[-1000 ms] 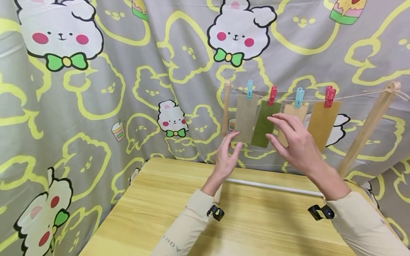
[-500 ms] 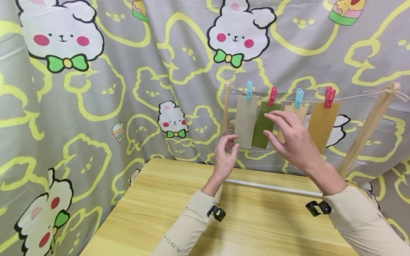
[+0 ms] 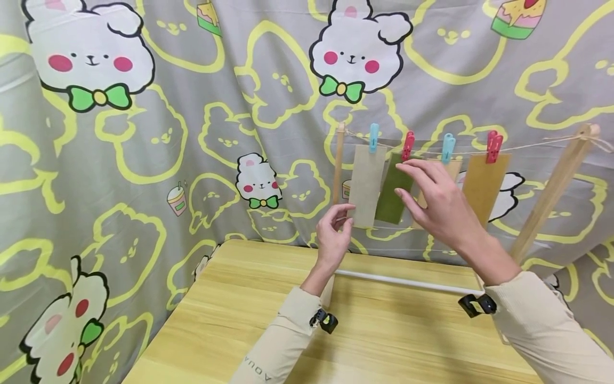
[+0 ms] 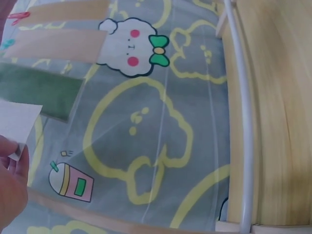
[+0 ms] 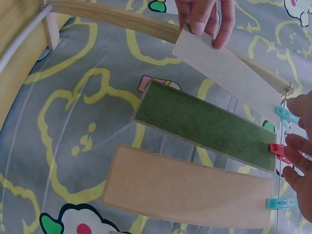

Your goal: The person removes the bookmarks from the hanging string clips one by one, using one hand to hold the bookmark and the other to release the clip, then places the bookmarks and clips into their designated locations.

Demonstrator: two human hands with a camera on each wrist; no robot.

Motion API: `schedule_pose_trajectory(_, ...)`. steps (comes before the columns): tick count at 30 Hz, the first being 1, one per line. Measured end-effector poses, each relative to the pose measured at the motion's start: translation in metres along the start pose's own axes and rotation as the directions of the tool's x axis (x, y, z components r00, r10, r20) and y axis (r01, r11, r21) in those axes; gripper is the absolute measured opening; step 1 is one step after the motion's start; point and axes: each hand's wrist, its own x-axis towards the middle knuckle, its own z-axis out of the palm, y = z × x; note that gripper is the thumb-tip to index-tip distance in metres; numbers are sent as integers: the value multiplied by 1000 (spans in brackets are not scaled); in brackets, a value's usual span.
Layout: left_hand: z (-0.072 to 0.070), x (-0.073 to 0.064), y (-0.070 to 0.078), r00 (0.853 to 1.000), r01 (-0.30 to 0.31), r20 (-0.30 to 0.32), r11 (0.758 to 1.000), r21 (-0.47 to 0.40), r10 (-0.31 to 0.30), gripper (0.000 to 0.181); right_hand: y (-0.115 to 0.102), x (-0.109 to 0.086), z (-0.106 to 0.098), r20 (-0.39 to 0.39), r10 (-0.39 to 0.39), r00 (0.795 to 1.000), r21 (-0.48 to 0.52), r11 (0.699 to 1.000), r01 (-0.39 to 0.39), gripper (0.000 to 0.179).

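A pale grey card (image 3: 366, 186) hangs from a string by a light blue clothespin (image 3: 373, 137). My left hand (image 3: 333, 234) pinches its lower left corner between thumb and fingers, as the right wrist view also shows. Beside it a green card (image 3: 389, 200) hangs from a red clothespin (image 3: 408, 145). My right hand (image 3: 443, 208) hovers in front of the green card and a beige card (image 5: 190, 187), fingers loosely bent and holding nothing. It partly hides both cards in the head view. A mustard card (image 3: 486, 184) hangs farther right from red clothespins (image 3: 494, 146).
The string (image 3: 532, 143) runs between a left wooden post (image 3: 339, 165) and a right wooden post (image 3: 551, 197). A white rod (image 3: 408, 280) spans low between them, over the wooden table (image 3: 230, 314). Behind hangs a grey patterned curtain (image 3: 288, 122).
My left hand has dropped slightly, and the grey card's lower end has come down and toward me. My right hand has shifted a little left and up.
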Motion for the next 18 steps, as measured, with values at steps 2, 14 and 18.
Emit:
schedule_pose_trajectory(2, -1, 1, 1, 1000, 10, -5, 1000, 5, -10, 33, 1, 2, -1, -1, 3, 1000, 0, 1000, -3, 53)
schedule_pose_trajectory(14, -3, 4, 2, 1000, 11, -18, 1000, 24, -10, 35, -2, 23, -3, -35, -5, 999, 29, 1000, 6, 52)
schedule_pose_trajectory(18, -2, 4, 1, 1000, 0, -22, 1000, 27, 1, 34, -4, 30, -4, -31, -33, 999, -4, 999, 33, 48)
